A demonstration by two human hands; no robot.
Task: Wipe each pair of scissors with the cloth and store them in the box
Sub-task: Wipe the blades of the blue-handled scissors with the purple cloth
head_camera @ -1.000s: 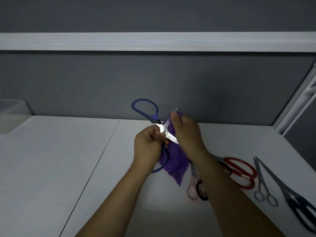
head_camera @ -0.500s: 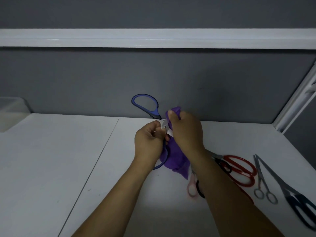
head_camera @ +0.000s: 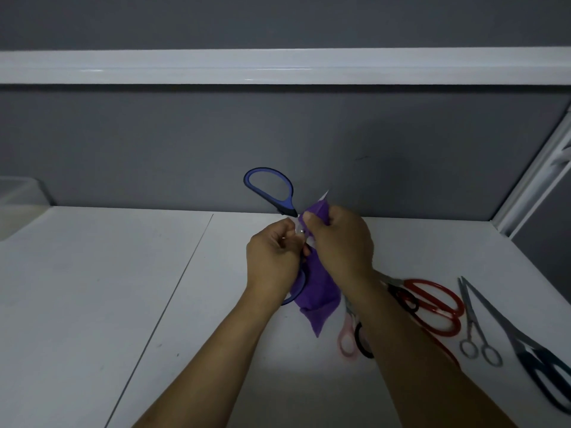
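- Scissors (head_camera: 285,197) with blue handles are held up between both hands, blade tip pointing up and away.
- Left hand (head_camera: 272,257) grips them near the middle screw.
- Right hand (head_camera: 340,242) pinches the purple cloth (head_camera: 315,291) round the blade.
- Box (head_camera: 18,193) (I think, it's dim) sits far left, nearer the left hand.

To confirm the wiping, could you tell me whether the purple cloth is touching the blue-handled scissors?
Touching. The head view shows the purple cloth wrapped round the blade of the blue-handled scissors, pinched by the right hand; only the tip shows.
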